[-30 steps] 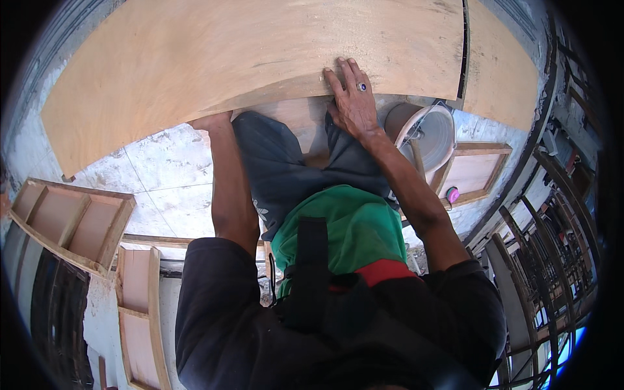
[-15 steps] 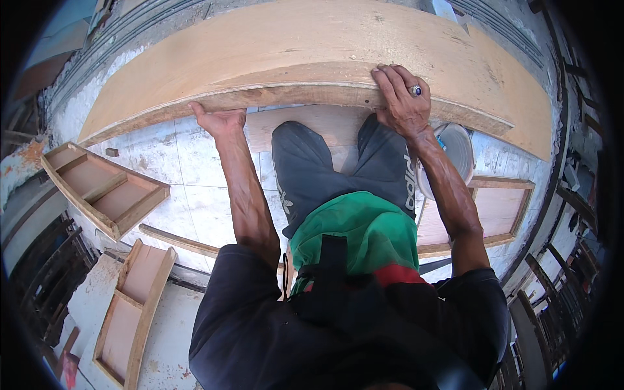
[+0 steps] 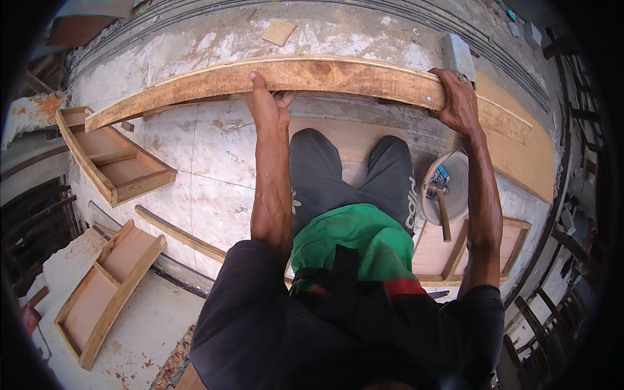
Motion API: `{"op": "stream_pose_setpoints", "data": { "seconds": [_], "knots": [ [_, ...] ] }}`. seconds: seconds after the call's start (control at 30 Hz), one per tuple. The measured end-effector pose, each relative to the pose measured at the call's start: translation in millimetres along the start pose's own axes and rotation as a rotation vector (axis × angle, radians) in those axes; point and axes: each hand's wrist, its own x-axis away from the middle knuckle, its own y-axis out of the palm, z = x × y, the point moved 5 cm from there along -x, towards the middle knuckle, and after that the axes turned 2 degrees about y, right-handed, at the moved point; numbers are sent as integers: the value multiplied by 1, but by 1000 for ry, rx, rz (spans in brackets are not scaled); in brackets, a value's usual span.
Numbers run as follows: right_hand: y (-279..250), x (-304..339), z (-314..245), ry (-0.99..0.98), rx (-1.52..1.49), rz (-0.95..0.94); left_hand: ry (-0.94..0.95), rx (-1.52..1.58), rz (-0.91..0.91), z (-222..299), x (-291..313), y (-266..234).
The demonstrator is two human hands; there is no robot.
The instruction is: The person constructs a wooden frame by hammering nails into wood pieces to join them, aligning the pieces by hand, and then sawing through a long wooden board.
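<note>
A long plywood panel with a thick wooden edge batten (image 3: 351,77) spans the view in front of my knees, tilted so that its narrow side faces me. My left hand (image 3: 270,107) holds it left of the middle, thumb on the batten and fingers reaching underneath. Toward the panel's right part, my right hand (image 3: 457,101) grips it, fingers over the top edge. Below that forearm stands a round pale bucket (image 3: 461,170). A hammer (image 3: 443,214) leans out of it, beside small blue items.
At left lie two framed wooden panels (image 3: 107,166), (image 3: 120,286) and a loose batten (image 3: 182,233). Another framed panel (image 3: 517,244) rests at right, near a plywood sheet (image 3: 536,162). A grey block (image 3: 458,55) and a small board piece (image 3: 279,32) lie beyond.
The panel has tipped from showing its broad face to standing nearly on edge, uncovering the floor beyond. Both hands have shifted right. More of the bucket, with the hammer, now shows.
</note>
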Motion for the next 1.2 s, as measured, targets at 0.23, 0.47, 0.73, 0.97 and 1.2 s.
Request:
{"op": "stream_pose_setpoints", "data": {
  "seconds": [0.23, 0.47, 0.73, 0.97, 1.2],
  "knots": [
    [9, -86, 48, -9, -34, -42, -81, -173, -21, -1, -78, 28],
    [-2, -82, 35, -9, 152, 21, -148, -311, -39, 7, -95, 22],
    [-1, -23, 21, 94, 268, 356, -202, -414, -120, 5, -94, 16],
    [21, 80, -12, 65, -91, 740, -127, -512, -64, -19, -27, 12],
    [119, 167, -28, 261, -451, 238, 180, -690, -301, -6, 105, -88]
  ]
}}
